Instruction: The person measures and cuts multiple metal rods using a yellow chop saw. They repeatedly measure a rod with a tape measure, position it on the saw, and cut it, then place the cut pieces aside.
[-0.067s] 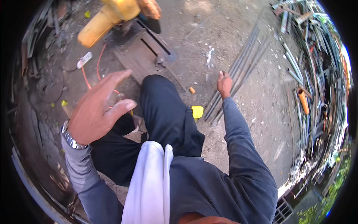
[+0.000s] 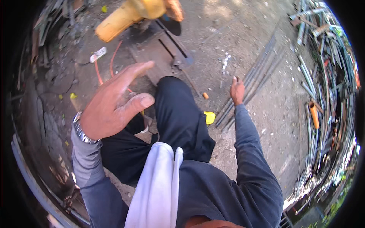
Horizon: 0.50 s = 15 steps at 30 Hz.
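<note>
My left hand [image 2: 112, 100] is raised in front of my left side, its thumb apart from the outstretched fingers and nothing in it. Ahead of it is a yellow cut-off saw [image 2: 131, 15] with a dark disc and a slotted, rusty metal base [image 2: 161, 53]. My right hand [image 2: 237, 90] reaches forward to the near left side of several long thin metal rods [image 2: 254, 74] on the ground. Its fingers are curled in, and whatever may be inside them is hidden. Whether it touches the rods I cannot tell.
A white power strip [image 2: 98, 55] with an orange cord [image 2: 116, 59] lies left of the saw. A yellow piece [image 2: 209, 117] and a small orange piece [image 2: 205, 95] are near my knee [image 2: 173, 95]. Scrap pipes [image 2: 327, 83] are heaped at the right.
The whole view has shifted, so the scene sits further right and slightly lower. My left hand has moved a little forward; my right hand stays beside the rods.
</note>
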Each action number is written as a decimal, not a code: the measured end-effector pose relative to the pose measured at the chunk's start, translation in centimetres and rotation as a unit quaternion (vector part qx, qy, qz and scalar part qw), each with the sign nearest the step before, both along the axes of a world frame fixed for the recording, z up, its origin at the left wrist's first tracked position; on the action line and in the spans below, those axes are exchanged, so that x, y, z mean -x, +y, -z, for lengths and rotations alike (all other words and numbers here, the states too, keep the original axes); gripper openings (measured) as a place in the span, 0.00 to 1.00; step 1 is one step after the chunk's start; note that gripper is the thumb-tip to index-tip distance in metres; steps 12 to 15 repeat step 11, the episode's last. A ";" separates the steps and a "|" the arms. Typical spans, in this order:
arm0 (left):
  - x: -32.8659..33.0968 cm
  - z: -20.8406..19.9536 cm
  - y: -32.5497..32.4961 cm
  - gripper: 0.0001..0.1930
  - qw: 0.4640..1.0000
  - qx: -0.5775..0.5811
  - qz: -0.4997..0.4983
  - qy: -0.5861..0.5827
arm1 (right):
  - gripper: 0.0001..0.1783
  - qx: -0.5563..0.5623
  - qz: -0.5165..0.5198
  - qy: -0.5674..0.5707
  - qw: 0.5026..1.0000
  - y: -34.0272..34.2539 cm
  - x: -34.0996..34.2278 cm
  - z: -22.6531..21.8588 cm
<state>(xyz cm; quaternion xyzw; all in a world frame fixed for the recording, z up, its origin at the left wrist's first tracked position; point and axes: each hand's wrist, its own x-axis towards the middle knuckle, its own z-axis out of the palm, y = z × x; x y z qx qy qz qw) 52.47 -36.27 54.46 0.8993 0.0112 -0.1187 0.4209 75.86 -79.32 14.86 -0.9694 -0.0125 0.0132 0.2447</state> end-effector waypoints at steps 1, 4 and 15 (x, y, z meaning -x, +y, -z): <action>-0.1 0.2 0.1 0.49 0.966 0.250 -0.038 -0.049 | 0.24 -0.044 -0.008 -0.010 0.999 1.9 0.0 -0.5; -2.4 -1.4 0.9 0.60 0.660 0.723 -0.090 -0.186 | 0.24 -0.050 -0.021 -0.048 0.997 4.5 -0.6 -2.3; -1.6 -1.3 7.8 0.58 0.522 0.793 -0.120 -0.290 | 0.26 0.026 -0.067 -0.003 0.997 9.3 -4.6 -1.6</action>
